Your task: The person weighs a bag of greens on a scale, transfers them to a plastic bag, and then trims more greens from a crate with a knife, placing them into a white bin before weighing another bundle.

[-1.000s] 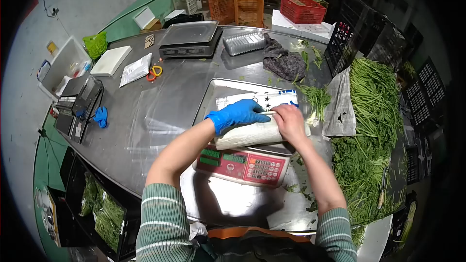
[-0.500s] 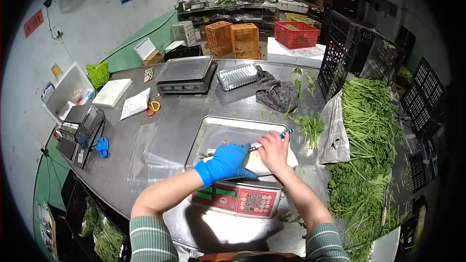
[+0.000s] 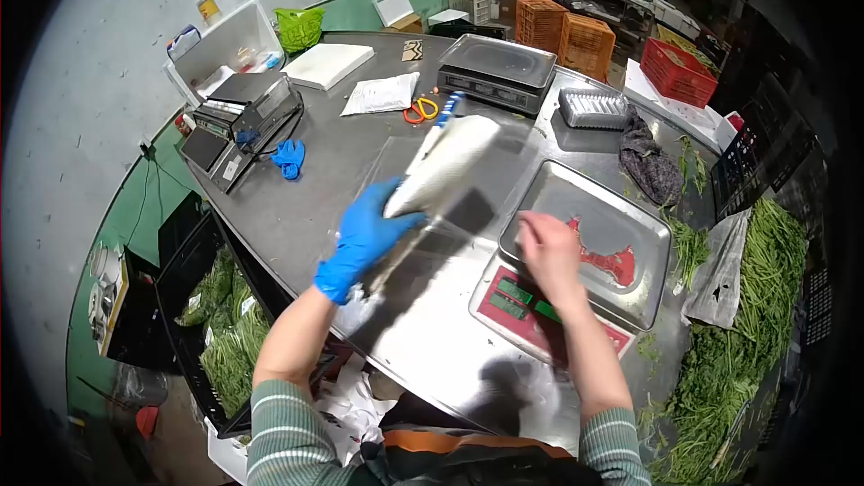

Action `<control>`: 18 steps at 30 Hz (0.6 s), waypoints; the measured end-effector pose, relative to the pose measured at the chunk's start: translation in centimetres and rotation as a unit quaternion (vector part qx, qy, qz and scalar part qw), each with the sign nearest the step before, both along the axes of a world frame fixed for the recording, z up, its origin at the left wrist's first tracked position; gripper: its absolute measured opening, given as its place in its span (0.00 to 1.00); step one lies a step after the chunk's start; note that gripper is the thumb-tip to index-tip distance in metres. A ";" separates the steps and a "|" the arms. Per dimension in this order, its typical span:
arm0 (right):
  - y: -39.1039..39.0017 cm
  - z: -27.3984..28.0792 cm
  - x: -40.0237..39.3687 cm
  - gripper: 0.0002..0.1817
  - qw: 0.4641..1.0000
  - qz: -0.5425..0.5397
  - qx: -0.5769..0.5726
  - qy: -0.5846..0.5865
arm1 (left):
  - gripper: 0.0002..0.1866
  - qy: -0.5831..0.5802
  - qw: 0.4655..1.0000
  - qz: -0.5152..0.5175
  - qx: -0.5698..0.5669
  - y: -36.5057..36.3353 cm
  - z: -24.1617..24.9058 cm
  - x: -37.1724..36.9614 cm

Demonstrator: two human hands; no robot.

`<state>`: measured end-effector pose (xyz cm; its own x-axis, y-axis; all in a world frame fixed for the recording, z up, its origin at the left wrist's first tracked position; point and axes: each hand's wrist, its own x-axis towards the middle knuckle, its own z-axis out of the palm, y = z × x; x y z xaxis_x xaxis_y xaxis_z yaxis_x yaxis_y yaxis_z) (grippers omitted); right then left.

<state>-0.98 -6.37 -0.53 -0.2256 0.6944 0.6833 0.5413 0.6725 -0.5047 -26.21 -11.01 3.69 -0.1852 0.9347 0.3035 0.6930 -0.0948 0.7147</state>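
My left hand (image 3: 369, 229), in a blue glove, grips a white cloth-like bundle (image 3: 450, 162) above the metal table (image 3: 297, 216). A blue-and-white rod end (image 3: 450, 108) sticks out at the bundle's far end. My bare right hand (image 3: 549, 256) has its fingers curled together over the near left edge of the metal tray (image 3: 643, 306); whether anything is in them is hidden. The tray sits on a red scale (image 3: 522, 306) with lit green displays. Inside the tray lies a red patch (image 3: 612, 263).
A second scale (image 3: 499, 67), a clear plastic tray (image 3: 594, 110) and a dark cloth (image 3: 650, 162) are at the back. Scissors (image 3: 421, 110) lie by a white packet (image 3: 382, 94). Leafy greens (image 3: 765, 279) are heaped at right. Bagged greens (image 3: 234, 351) fill a crate at lower left.
My left hand has lifted the white bundle off the tray and moved it left. My right hand has let go of it. The view has turned left, and the tray's red patch is uncovered.
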 end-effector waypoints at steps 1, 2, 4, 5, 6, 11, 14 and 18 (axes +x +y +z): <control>1.0 -1.4 -3.8 0.07 0.997 0.002 -0.035 -0.073 | 0.30 0.017 1.000 0.020 -0.013 -1.1 0.1 -3.1; 3.1 -3.9 -7.5 0.07 0.987 0.001 -0.062 -0.152 | 0.30 0.033 0.998 0.040 -0.025 -2.3 0.1 -5.9; 7.3 -8.4 -13.4 0.06 0.944 0.001 -0.070 -0.321 | 0.31 0.067 0.996 0.052 -0.038 -4.6 -0.4 -10.6; 8.8 -10.9 -15.1 0.06 0.943 0.001 -0.069 -0.327 | 0.31 0.080 0.993 0.066 -0.055 -5.8 -0.3 -12.2; 10.1 -13.2 -16.6 0.06 0.937 0.001 -0.072 -0.342 | 0.32 0.093 0.990 0.080 -0.070 -6.9 -0.2 -13.8; 12.3 -16.7 -18.4 0.06 0.955 -0.052 -0.132 -0.260 | 0.32 0.023 0.990 0.100 -0.101 -10.4 -2.1 -20.3; 11.3 -15.1 -18.6 0.06 0.943 -0.039 -0.152 -0.295 | 0.32 0.007 0.988 0.103 -0.112 -11.5 -2.7 -21.7; 9.2 -12.9 -17.5 0.06 0.934 -0.028 -0.173 -0.310 | 0.32 -0.039 0.988 0.087 -0.121 -12.5 -3.2 -22.4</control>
<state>-18.45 2.81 -13.42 -0.4603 0.8721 0.1661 0.8316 0.4891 -0.2633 -48.60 -23.52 0.48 -0.3642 0.9298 0.0537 0.6253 0.2014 0.7540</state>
